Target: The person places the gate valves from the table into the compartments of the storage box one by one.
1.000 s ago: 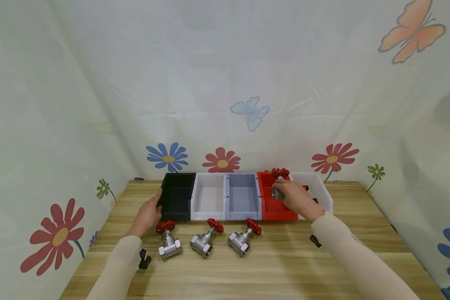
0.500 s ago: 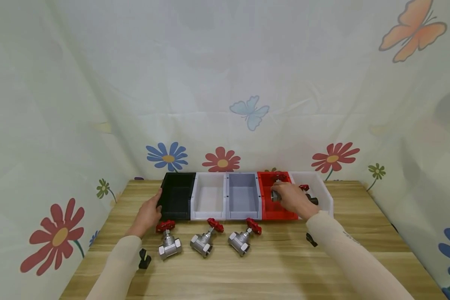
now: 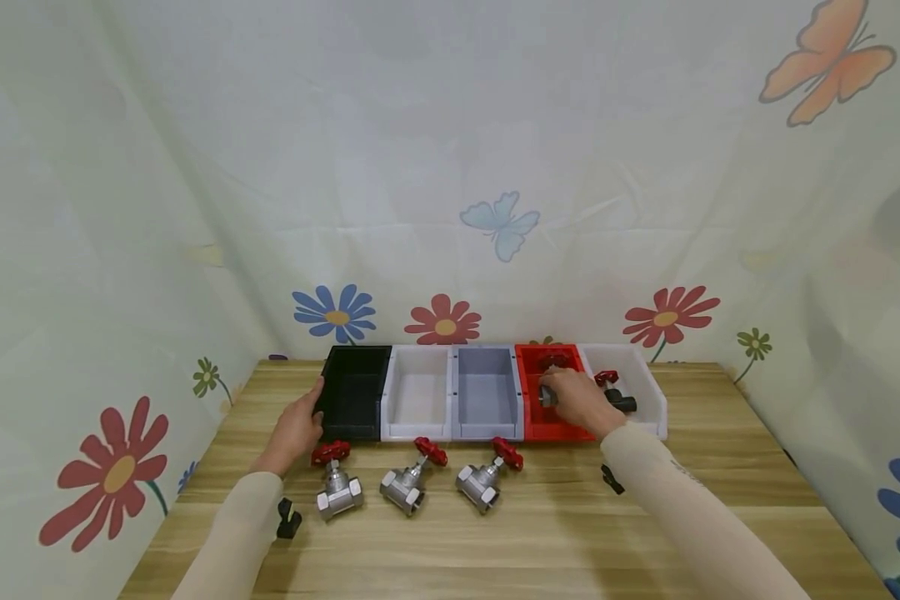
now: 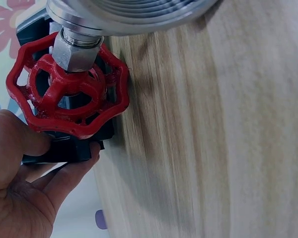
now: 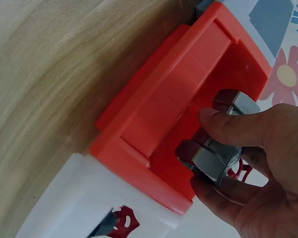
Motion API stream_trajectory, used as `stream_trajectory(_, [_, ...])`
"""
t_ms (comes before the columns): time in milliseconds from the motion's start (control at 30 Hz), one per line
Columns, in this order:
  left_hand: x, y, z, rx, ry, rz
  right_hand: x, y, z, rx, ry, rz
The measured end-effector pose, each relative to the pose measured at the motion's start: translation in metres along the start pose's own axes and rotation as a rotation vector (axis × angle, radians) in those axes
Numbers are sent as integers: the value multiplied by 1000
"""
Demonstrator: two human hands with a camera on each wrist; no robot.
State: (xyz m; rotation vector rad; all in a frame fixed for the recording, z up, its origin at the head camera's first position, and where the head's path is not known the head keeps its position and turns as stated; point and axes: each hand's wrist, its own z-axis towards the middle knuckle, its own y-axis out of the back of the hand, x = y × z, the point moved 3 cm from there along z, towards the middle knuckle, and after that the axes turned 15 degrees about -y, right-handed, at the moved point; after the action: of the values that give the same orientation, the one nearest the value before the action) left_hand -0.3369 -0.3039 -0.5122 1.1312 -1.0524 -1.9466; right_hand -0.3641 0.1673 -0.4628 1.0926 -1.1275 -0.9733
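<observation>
My right hand (image 3: 583,398) grips a steel gate valve (image 5: 211,163) by its metal body, thumb on one side and fingers on the other. The valve sits down inside the red bin (image 3: 558,432), its red handwheel toward the back wall. Whether its body touches the bin floor I cannot tell. At the far left, my left hand (image 3: 294,429) holds the side wall of the black bin (image 3: 354,429), the thumb over the rim and fingers outside. Close in front of that hand lies a second valve with a red handwheel (image 4: 69,94).
Between the black and red bins stand a white bin (image 3: 418,430) and a grey bin (image 3: 487,429). The right-end white bin (image 3: 648,392) contains a dark valve (image 3: 621,402) with a red wheel. Two more steel valves (image 3: 403,490) (image 3: 480,485) lie on the wooden table (image 3: 435,550).
My right hand has lowered the valve into the red bin and shifted slightly left, uncovering more of the dark valve in the end bin. My left hand has stayed put.
</observation>
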Motion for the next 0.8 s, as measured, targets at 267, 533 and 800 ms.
stream_trajectory(267, [-2, -1, 0, 2, 2, -8, 1, -9, 4, 13, 19, -15])
stream_trajectory(533, [0, 0, 0, 8, 12, -6, 2, -18, 9, 62, -39, 15])
stream_trajectory(800, [0, -1, -1, 1, -1, -6, 0, -25, 12, 90, -77, 27])
